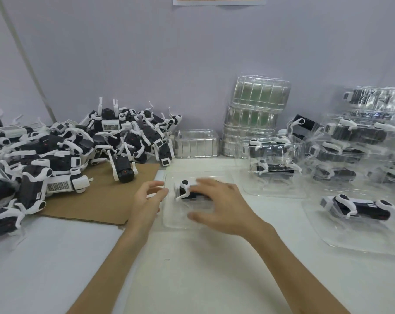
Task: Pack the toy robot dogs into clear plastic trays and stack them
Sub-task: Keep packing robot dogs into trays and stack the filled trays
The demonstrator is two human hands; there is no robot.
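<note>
A loose pile of black-and-white toy dogs (67, 150) covers the left of the white table (56, 257), some of them lying on a brown cardboard sheet (96, 200). Just right of the pile, against the wall, sits an empty clear tray (196, 143), and beside it a tall stack of empty trays (255, 114) leans a little. In the middle of the table, near the person, lies an open clear tray (176, 220) with one toy dog (187, 191) lying on its side in the well. Further right stands a short stack of packed trays (273, 159), each with a dog inside, and behind it, at the right edge, taller heaps of packed trays (362, 141). In front of these, a single packed tray (350, 241) lies flat with a dog (357, 207) on its side in it. The left hand (146, 200) is at the left edge of the middle tray, its fingers loosely curved and apart, with nothing held; the fingertips are at the tray's rim, but blur hides whether they touch it. The right hand (223, 207) is palm down over the dog in the middle tray, its fingers spread wide and nearly straight, the thumb reaching over the near part of the tray. It covers the rear of the dog, and the blur hides whether the fingers press on the dog or hang just above it.
</note>
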